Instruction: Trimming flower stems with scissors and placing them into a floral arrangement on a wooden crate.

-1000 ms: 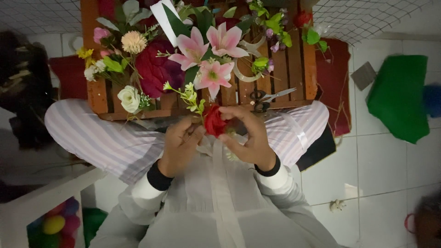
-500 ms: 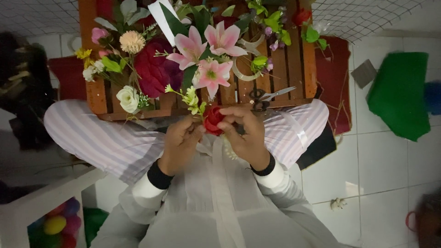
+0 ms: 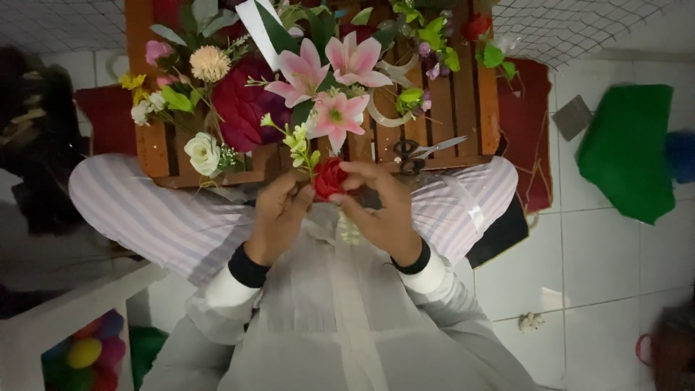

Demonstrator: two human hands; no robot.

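Both my hands meet in front of my chest around a small red artificial rose (image 3: 329, 177). My left hand (image 3: 279, 213) grips it from the left, fingers curled beneath the bloom. My right hand (image 3: 380, 206) pinches it from the right, fingertips on the petals. A sprig of pale green buds (image 3: 298, 141) rises just left of the rose. Past my hands a wooden slatted crate (image 3: 463, 101) rests across my striped lap, covered with artificial flowers: pink lilies (image 3: 329, 76), a dark red bloom (image 3: 242, 105), a white rose (image 3: 201, 152).
Scissors (image 3: 423, 150) lie on the crate's near right edge, close to my right hand. A green cloth (image 3: 626, 148) and a red mat (image 3: 525, 123) lie on the white tiled floor at right. White furniture with coloured balls (image 3: 83, 355) stands lower left.
Both hands stay on the red rose. My fingers have shifted slightly around the bloom; the rest of the scene is unchanged.
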